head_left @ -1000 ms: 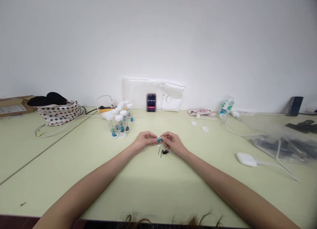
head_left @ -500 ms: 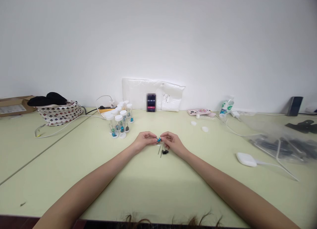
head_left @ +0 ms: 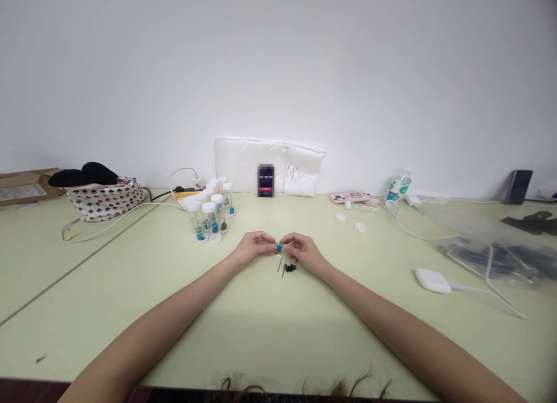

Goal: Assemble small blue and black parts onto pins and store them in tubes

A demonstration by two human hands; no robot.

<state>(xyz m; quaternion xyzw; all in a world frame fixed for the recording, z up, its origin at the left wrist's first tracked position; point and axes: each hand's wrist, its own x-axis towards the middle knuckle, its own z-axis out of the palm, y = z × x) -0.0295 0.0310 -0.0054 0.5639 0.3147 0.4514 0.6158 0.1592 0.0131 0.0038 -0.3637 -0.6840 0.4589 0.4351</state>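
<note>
Fingers closer together; blue piece between

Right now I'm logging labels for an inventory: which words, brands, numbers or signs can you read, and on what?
No text reads clearly.
Phone screen: partly pixelated, unreadable.
Packet sticker: print too small.
Bottle label: too small and blurred.
Cardboard box label: blurred.
Small blue piece: too small to show any marking.

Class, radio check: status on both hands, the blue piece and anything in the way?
Left hand pinches blue piece; right hand at it, grip unclear. Blue piece partly covered. Metal rods, black part close on near side, seemingly not blocking.
</note>
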